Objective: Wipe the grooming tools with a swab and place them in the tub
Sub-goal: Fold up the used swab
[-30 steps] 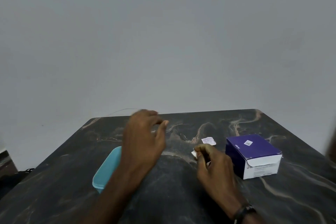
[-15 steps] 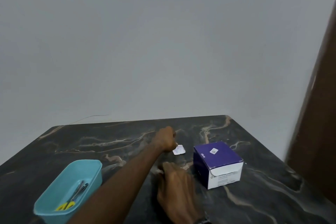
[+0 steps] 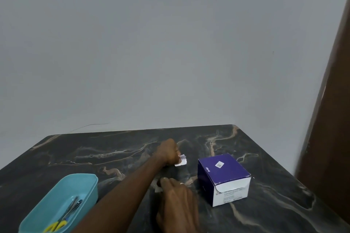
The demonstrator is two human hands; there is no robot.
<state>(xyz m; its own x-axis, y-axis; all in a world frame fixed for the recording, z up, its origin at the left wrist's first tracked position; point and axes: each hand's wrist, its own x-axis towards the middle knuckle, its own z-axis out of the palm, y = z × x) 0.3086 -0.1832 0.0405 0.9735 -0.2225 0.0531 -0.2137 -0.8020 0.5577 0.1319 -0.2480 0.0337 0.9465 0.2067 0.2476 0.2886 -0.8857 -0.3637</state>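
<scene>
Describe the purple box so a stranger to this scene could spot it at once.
Start at the dark marble table against the grey wall and look to its right half. There, right of the two hands, stands the purple box, a small cube-like carton. Its purple top with a small white sticker and its white, printed front set it apart from the blue tub on the left.

On my desk [image 3: 265, 157] the tub [image 3: 56, 195] sits left with scissors [image 3: 62, 219] inside; the swab box [image 3: 225, 178] stands right, a wrapper [image 3: 181, 161] between them, farther back.
</scene>
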